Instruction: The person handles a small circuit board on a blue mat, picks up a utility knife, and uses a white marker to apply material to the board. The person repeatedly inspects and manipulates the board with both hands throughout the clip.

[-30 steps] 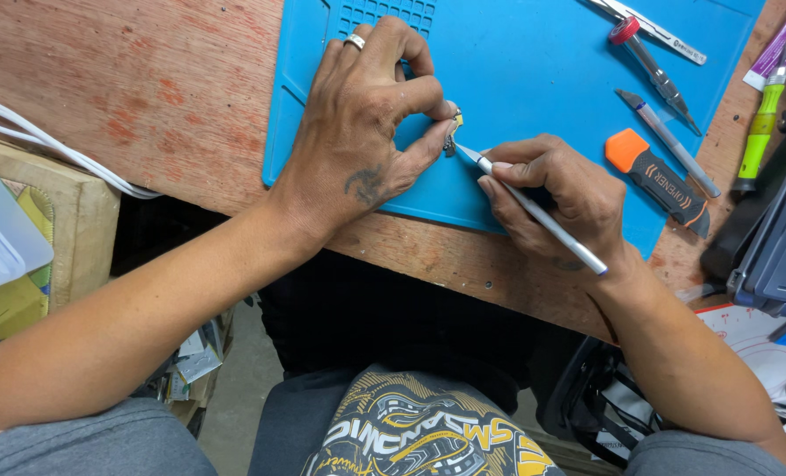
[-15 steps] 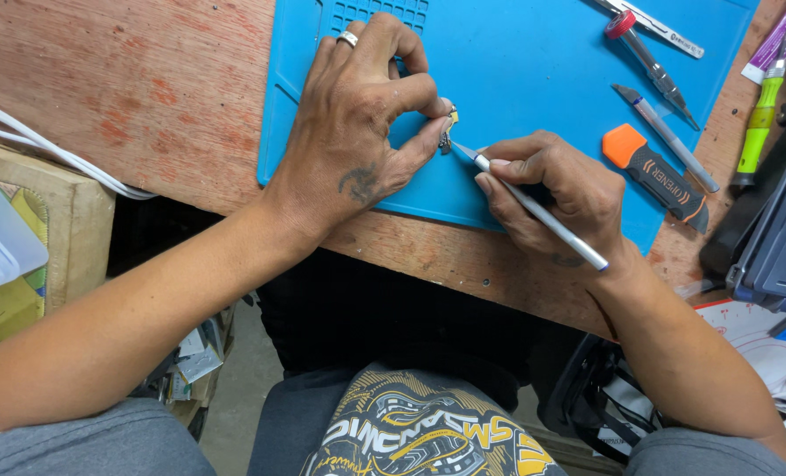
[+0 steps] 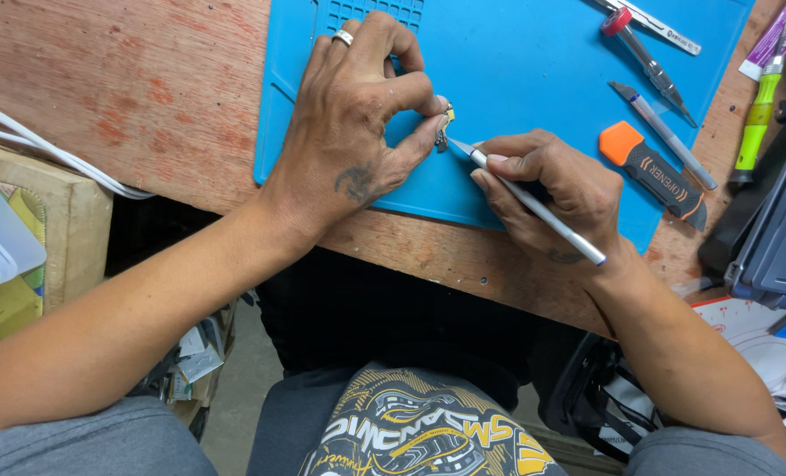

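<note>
- My left hand [image 3: 353, 132] sits on the blue mat [image 3: 516, 70], near its front edge; thumb & index pinched tight on a small gold-ish part [image 3: 445, 126], other fingers curled behind. Ring on one finger.
- The part is tiny, held just above the mat w/ its long axis roughly upright, leaning a bit toward the mat's back edge. Can't tell what's on its faces, too small.
- My right hand [image 3: 551, 189] grips a thin silver craft knife [image 3: 534, 204] like a pen: thumb, index & middle finger clamped round the shaft near the blade end.
- Knife's long axis runs diagonal: the tip points up-left at the part, the tail end points down-right past my wrist, over the wooden worktop's [image 3: 146, 97] front edge. Blade tip right at the part's lower side; touching or a hair off, can't say.
- Right hand's heel rests at the mat's front edge, partly on the wood.
- Toward the mat's right edge: an orange & black utility knife [image 3: 653, 174], a grey pen-like knife [image 3: 662, 132] and a red-capped tool [image 3: 644, 53], all lying diagonal, well apart from my hands.
- Off the mat by the worktop's right edge, a green-handled tool [image 3: 754, 123].
- White cable [image 3: 49, 150] crosses the worktop's left edge.
</note>
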